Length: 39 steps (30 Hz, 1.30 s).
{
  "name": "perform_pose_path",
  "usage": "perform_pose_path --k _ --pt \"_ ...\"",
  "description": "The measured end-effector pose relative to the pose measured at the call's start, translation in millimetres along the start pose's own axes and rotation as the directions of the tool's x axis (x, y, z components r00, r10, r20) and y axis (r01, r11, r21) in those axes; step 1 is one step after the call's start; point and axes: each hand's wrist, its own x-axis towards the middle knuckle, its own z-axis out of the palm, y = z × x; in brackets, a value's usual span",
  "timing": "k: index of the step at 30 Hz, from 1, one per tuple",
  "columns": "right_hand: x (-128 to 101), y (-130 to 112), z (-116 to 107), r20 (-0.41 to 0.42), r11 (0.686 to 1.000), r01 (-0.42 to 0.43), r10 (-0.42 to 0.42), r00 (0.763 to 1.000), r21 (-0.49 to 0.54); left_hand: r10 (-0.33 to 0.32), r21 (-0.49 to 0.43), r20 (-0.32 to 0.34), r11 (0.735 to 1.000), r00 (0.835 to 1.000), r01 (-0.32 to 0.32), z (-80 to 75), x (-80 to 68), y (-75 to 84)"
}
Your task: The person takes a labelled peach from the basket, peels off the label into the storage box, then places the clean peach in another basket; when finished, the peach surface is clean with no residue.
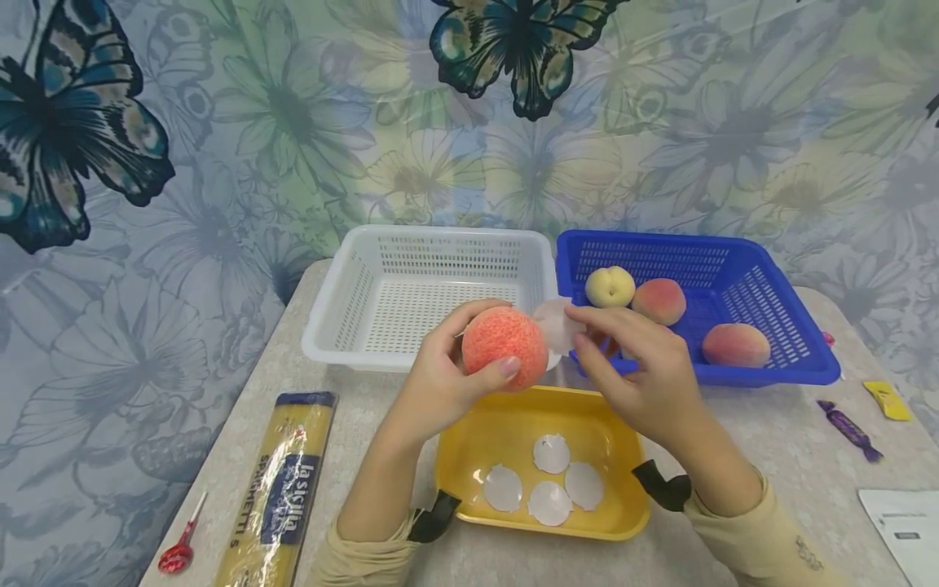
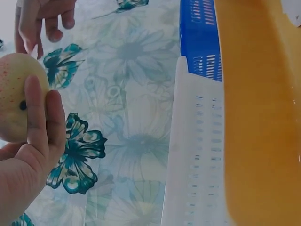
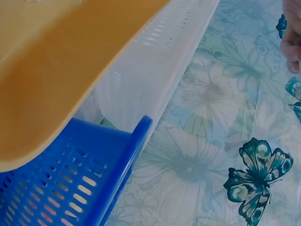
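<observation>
While my left hand (image 1: 440,379) cups the peach (image 1: 504,346) above the yellow tray (image 1: 455,444), my right hand (image 1: 638,371) pinches a thin white sticker (image 1: 555,324) beside it. The peach seems light and bruisable, so I hold its sides; the sticker looks flimsy, best held by an edge.

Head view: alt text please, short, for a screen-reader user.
A left hand holds a peach over a yellow tray while the right hand pinches a white sticker beside it. Four stickers lie in the tray; behind stand a white basket and a blue basket.
</observation>
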Motion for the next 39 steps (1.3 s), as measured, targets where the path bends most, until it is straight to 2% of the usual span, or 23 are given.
perform_pose_path --k 4,11,14,17,22,25,28,30,34,39 --pt "-5.5 -2.5 -7.8 0.02 0.995 -0.092 0.091 0.996 0.05 -0.006 -0.021 0.021 1.0 1.0 0.006 -0.5 -0.9 1.7" --pt "-29.2 -4.5 -17.9 0.044 0.976 -0.21 0.208 0.977 0.061 0.011 -0.042 0.022 0.999 1.0 -0.01 -4.5 -1.8 2.1" --pt "-46.6 -5.0 -20.4 0.076 0.959 -0.278 0.273 0.959 0.052 0.02 -0.062 0.021 0.998 1.0 -0.019 -6.9 -1.3 1.1" --pt "-67.4 -4.8 -22.3 0.116 0.932 -0.361 0.356 0.927 0.023 0.036 -0.065 0.02 0.997 0.999 -0.034 -9.3 -0.6 0.3" --pt "-101.5 -5.5 -18.2 0.181 0.86 -0.51 0.502 0.846 -0.004 0.066 -0.058 0.006 0.996 0.998 -0.066 -13.9 -0.3 0.0" --pt "-113.3 -6.6 -8.1 0.253 0.807 -0.59 0.567 0.784 0.021 0.078 -0.084 -0.007 0.993 0.997 -0.078 -16.2 -0.4 -0.1" --pt "-117.0 -7.6 5.1 0.355 0.754 -0.656 0.605 0.712 0.03 0.084 -0.117 -0.015 0.989 0.996 -0.085 -17.7 -0.6 -0.2" --pt "-116.6 -7.9 14.4 0.422 0.718 -0.696 0.625 0.656 0.018 0.085 -0.138 -0.017 0.987 0.996 -0.087 -18.4 -0.6 -0.1" --pt "-115.3 -7.9 33.6 0.492 0.658 -0.753 0.665 0.562 -0.029 0.085 -0.138 -0.024 0.987 0.996 -0.087 -20.0 -0.9 -0.2" --pt "-114.4 -7.3 56.5 0.485 0.592 -0.803 0.723 0.492 -0.067 0.084 -0.142 -0.029 0.986 0.996 -0.088 -20.4 -1.1 -1.1"
